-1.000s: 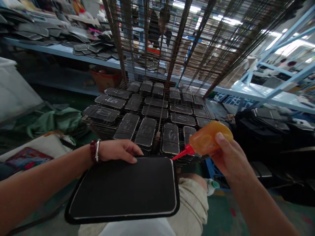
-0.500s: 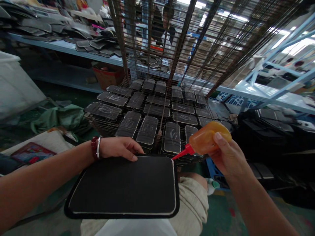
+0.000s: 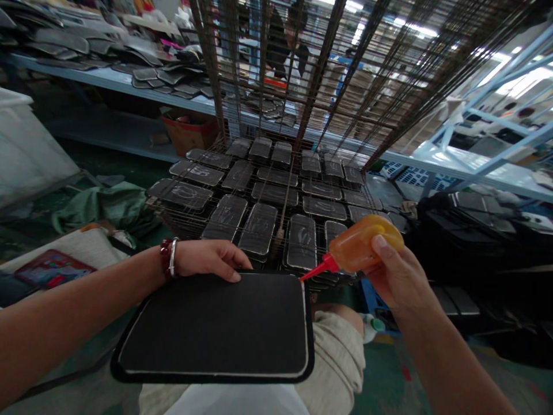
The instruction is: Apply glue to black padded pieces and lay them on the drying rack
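A black rounded panel point(image 3: 216, 328) lies over my lap, with a thin pale line of glue running close to its edge. My left hand point(image 3: 211, 259) grips the panel's far edge, thumb on top and fingers partly hidden beyond it. In my right hand point(image 3: 395, 271) is a squeeze bottle point(image 3: 356, 245) of amber glue, tilted down to the left. Its red nozzle point(image 3: 319, 268) meets the panel's far right corner, on the pale line.
Ahead stands a wire rack point(image 3: 280, 230) bearing many similar panels, its upper shelves tilted up. Behind it, a blue-edged bench point(image 3: 108, 80) holds piled dark pieces. A white bin point(image 3: 30, 150) is at left, black bags point(image 3: 466, 230) at right. Someone stands behind the rack.
The bottle's nozzle tip has shifted very slightly left at the panel's far right corner. My left hand keeps its hold; the whole view has moved only a little.
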Demonstrator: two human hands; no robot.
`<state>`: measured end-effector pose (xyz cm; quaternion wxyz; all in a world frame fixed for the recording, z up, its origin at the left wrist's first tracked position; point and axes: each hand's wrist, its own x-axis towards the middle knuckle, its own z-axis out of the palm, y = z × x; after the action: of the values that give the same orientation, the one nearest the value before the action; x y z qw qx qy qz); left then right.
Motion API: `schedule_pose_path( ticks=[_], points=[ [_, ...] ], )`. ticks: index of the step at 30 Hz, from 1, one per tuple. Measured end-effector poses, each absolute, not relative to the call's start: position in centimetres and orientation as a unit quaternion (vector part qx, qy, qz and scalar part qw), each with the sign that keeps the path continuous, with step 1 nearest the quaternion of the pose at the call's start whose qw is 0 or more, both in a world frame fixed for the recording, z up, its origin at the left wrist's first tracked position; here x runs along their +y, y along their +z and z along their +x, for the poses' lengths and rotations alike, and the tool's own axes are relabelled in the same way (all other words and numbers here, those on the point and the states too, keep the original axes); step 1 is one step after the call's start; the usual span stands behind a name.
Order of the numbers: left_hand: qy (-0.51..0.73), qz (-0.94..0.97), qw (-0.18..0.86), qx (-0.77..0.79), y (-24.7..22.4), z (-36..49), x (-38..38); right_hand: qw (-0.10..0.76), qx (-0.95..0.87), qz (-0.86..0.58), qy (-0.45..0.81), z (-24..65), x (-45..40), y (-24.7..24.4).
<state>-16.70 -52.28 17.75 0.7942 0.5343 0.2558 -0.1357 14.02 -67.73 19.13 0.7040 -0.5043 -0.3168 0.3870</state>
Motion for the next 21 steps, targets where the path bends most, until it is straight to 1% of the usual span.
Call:
schedule_pose_path(
  ticks=[21],
  points=[
    [-0.103,0.508,0.801,0.3,16.7,-17.0,-51.3,0.689,-0.364,-0.486,0.395,14.0,-69.9,18.7]
  ],
)
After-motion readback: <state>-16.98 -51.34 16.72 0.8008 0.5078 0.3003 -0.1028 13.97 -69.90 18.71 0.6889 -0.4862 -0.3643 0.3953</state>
